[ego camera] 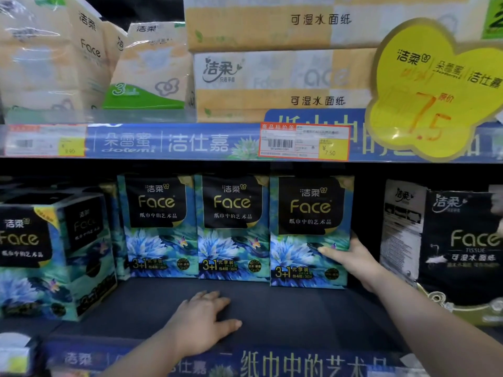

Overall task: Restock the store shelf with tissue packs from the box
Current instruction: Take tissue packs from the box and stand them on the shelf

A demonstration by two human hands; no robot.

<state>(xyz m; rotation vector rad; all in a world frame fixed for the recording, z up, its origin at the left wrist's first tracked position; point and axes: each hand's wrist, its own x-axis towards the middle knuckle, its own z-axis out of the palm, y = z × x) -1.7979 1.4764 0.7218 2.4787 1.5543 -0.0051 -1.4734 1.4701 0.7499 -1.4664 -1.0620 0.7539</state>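
Three blue-and-black tissue packs with a lotus print stand upright in a row at the back of the lower shelf [285, 308]. My right hand [351, 258] grips the right side of the rightmost pack [307, 232], thumb across its front and fingers behind its edge. The middle pack [231, 227] and the left pack [158, 227] stand beside it, touching. My left hand [204, 319] rests flat, fingers spread, on the dark shelf surface in front of the row. The box is not in view.
A larger bundle of the same packs [51, 254] sits at the shelf's left front. Black tissue packs [457, 246] stand to the right. The upper shelf holds yellow-white tissue packs [272, 77], a price rail [174, 141] and a yellow price sign [432, 91].
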